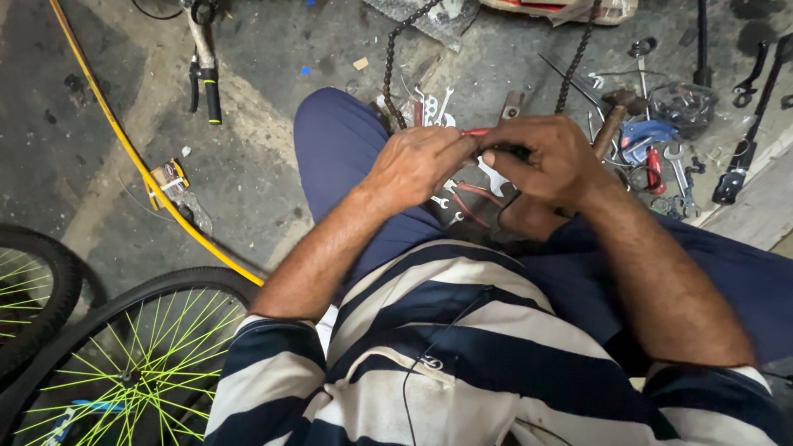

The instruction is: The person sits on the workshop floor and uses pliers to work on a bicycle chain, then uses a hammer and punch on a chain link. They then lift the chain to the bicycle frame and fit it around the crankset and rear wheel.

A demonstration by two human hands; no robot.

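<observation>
While the left hand (410, 165) pinches a thin red tool (477, 132), the right hand (549, 161) grips its dark end, just above the pile of wrenches (462, 194). Both hands hold tight. The bike chain (390, 58) past the wrenches lies untouched

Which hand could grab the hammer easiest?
The right hand, probably. The wooden-handled hammer lies on the floor just beyond it, on its side. The left hand is farther away and pinches a small red-handled tool together with the right.
</observation>
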